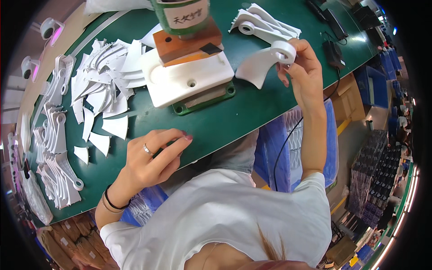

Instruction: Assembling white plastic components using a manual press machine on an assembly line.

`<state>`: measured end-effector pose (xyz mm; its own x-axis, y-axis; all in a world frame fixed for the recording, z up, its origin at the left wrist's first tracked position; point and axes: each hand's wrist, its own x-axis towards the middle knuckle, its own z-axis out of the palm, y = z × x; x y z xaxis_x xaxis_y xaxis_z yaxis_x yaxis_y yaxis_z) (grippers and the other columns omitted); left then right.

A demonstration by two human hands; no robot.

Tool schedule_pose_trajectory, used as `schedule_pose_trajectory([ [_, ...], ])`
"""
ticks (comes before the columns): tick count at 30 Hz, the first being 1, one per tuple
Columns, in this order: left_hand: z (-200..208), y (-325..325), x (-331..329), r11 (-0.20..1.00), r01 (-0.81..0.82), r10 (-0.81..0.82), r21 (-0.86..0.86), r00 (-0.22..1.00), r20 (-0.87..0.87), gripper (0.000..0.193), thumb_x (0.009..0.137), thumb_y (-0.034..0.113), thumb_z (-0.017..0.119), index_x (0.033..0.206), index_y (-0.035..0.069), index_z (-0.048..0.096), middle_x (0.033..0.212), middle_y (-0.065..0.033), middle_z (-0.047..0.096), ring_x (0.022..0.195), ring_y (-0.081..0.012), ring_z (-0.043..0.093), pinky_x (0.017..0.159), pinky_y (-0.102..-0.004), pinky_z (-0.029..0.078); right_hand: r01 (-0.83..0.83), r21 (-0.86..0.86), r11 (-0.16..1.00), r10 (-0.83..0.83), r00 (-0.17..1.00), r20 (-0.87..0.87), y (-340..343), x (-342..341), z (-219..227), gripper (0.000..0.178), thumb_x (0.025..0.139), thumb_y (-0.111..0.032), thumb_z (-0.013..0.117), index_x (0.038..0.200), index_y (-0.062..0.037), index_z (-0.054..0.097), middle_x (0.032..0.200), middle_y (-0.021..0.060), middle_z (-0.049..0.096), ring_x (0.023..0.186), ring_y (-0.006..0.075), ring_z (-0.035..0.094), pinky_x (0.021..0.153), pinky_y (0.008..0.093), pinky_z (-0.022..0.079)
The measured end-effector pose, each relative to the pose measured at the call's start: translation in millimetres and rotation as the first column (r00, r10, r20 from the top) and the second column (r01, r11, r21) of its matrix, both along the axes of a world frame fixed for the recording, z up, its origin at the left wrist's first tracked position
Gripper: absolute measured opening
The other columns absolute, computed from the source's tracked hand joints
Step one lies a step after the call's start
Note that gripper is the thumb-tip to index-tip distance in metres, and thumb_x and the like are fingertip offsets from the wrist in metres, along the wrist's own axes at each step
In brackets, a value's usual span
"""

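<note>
My right hand (306, 76) grips a white plastic part (256, 67) by its ring end. The curved, blade-like end of that part points left, over the green table. My left hand (155, 157) hovers near the table's front edge with loosely bent fingers, and I see nothing in it. Between and beyond my hands stands a press with a white block-shaped fixture (189, 81) on a green metal base (204, 101). Above the fixture sit a brown block (186, 42) and a green press head (182, 15). Left of the fixture lies a heap of thin white curved pieces (101, 76).
Stacked white arms with ring ends (60, 171) line the table's left side. More white ringed parts (265, 24) lie at the far right. A blue-lined crate (292, 148) of white parts stands below the front edge, and a black cable (288, 139) hangs across it.
</note>
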<state>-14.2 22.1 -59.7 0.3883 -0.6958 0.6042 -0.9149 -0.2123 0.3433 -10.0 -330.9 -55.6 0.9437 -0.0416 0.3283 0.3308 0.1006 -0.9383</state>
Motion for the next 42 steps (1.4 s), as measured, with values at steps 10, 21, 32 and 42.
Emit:
schedule_pose_trajectory([
  [10, -4.1, 3.3, 2.0, 0.999, -0.015, 0.014, -0.031, 1.000, -0.011, 0.044, 0.058, -0.007, 0.068, 0.102, 0.001, 0.070, 0.097, -0.0098, 0.066, 0.069, -0.0200, 0.065, 0.051, -0.0272, 0.049, 0.236, -0.134, 0.963, -0.247, 0.966, -0.074, 7.3, -12.8, -2.6, 0.023, 0.086, 0.002, 0.050, 0.107, -0.0017, 0.059, 0.128, 0.0104, 0.056, 0.103, 0.0148, 0.060, 0.072, 0.0268, 0.058],
  [21, -3.9, 3.7, 3.7, 1.000, 0.004, -0.005, -0.014, 0.998, -0.068, 0.044, 0.059, -0.007, 0.067, 0.102, 0.000, 0.070, 0.095, -0.0094, 0.067, 0.064, -0.0188, 0.062, 0.050, -0.0278, 0.048, 0.150, 0.030, 0.988, -0.134, 0.942, -0.307, -8.6, -48.3, -8.9, 0.026, 0.095, -0.010, 0.046, 0.116, 0.0011, 0.056, 0.131, 0.0186, 0.058, 0.112, 0.0205, 0.062, 0.084, 0.0323, 0.061],
  [32, -6.0, 6.6, 3.7, 1.000, 0.013, -0.014, -0.010, 0.997, -0.079, 0.043, 0.062, -0.006, 0.068, 0.105, 0.000, 0.070, 0.094, -0.0094, 0.067, 0.064, -0.0197, 0.061, 0.049, -0.0292, 0.048, 0.274, -0.356, 0.893, -0.369, 0.900, -0.232, -8.8, -31.9, 20.2, 0.028, 0.087, -0.008, 0.074, 0.108, 0.0000, 0.058, 0.087, 0.0076, 0.065, 0.079, 0.0118, 0.064, 0.068, 0.0227, 0.053],
  [42, -8.4, 9.7, 9.9, 1.000, 0.022, -0.023, -0.014, 0.994, -0.108, 0.043, 0.065, -0.006, 0.069, 0.107, 0.000, 0.069, 0.093, -0.0093, 0.067, 0.064, -0.0198, 0.062, 0.049, -0.0294, 0.048, -0.257, -0.904, 0.343, -0.042, 0.957, -0.288, -4.8, -55.8, 92.8, 0.026, 0.073, 0.003, 0.077, 0.096, 0.0012, 0.065, 0.086, 0.0078, 0.057, 0.081, 0.0193, 0.065, 0.066, 0.0253, 0.053],
])
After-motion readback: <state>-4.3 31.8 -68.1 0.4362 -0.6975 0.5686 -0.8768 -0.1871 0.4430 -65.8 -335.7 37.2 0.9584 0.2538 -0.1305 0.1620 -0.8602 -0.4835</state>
